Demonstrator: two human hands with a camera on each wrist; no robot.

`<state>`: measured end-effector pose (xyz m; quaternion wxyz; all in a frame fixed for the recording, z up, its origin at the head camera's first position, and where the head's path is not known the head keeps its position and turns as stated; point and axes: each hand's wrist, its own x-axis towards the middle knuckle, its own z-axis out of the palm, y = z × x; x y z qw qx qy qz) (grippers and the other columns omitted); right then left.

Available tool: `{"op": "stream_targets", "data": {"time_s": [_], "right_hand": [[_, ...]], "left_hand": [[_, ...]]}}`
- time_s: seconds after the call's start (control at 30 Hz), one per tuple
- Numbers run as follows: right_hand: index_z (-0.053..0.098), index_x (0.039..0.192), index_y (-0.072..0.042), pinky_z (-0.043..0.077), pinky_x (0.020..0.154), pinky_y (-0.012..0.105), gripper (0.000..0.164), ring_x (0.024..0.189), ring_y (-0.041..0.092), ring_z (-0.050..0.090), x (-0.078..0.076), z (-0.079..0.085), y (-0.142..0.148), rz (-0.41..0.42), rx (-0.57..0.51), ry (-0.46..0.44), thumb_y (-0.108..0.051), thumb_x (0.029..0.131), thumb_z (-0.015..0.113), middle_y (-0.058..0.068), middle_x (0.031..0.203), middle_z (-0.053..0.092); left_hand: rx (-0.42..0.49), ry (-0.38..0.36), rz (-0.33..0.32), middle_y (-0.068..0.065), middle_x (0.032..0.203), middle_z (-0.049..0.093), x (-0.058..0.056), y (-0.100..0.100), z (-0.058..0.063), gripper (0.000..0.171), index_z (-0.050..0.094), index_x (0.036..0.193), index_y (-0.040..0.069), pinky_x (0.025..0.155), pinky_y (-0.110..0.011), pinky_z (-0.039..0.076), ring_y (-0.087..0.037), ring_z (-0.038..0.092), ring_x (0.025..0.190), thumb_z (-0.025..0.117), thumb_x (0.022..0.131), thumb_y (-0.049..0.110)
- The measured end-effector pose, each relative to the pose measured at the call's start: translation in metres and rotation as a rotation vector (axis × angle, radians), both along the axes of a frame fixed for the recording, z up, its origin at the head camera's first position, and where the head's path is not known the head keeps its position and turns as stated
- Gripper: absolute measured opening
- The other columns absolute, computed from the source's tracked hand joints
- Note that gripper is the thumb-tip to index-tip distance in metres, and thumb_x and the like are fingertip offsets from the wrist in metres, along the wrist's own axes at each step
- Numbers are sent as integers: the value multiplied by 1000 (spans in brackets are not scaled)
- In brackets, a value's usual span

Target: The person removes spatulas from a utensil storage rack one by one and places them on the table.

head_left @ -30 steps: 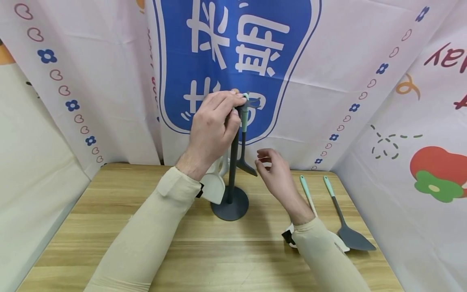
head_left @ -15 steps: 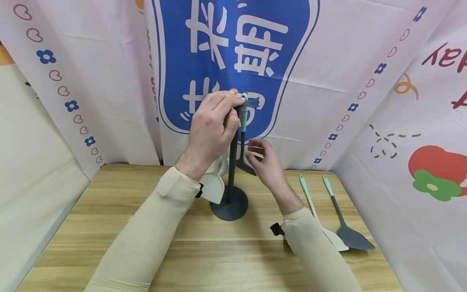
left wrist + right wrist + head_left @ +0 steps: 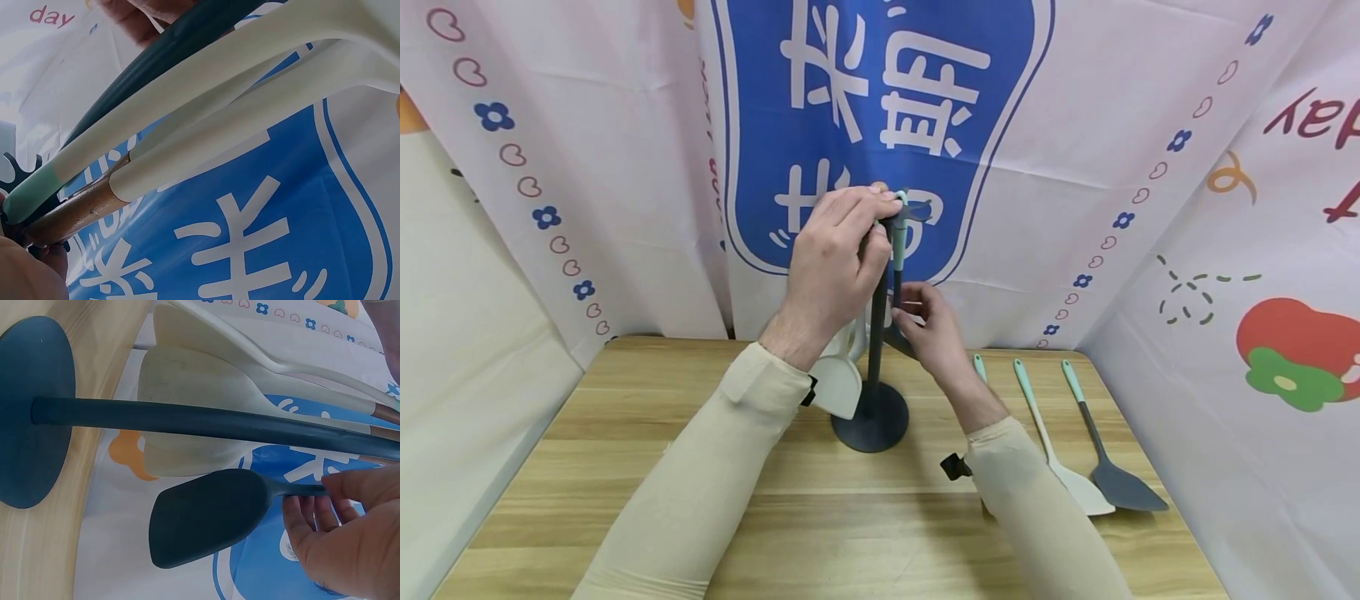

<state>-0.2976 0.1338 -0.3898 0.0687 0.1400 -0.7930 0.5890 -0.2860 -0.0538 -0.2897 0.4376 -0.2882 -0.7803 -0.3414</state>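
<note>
Right grip (image 3: 353, 540) pinches one spatula (image 3: 209, 519); three utensils (image 3: 1078, 490) lie nearby.

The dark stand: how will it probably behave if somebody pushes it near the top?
The stand may tip rather than slide, since it is tall above a fairly small round base. Its pole is probably stiff, as it looks straight with several utensils hanging. The left hand gripping the top would likely limit wobbling.
</note>
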Motion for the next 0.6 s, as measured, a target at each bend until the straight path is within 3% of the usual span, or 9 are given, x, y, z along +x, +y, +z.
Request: {"op": "stream_targets", "data": {"time_s": [0.3, 0.6], "right_hand": [[65, 151, 1, 63, 122, 60, 33, 142, 45, 73, -1, 1, -1, -21, 20, 3, -3, 118, 63, 26, 150, 71], [64, 152, 0, 60, 126, 61, 34, 143, 45, 71, -1, 6, 5, -47, 20, 0, -4, 118, 63, 26, 148, 69]], "left_hand": [[2, 8, 3, -13, 150, 81, -1, 0, 0, 45, 83, 141, 7, 138, -42, 53, -33, 70, 151, 48, 116, 21], [-14, 1, 14, -13, 152, 81, -1, 0, -1, 46, 82, 142, 7, 138, -42, 52, -33, 70, 152, 47, 116, 21]]}}
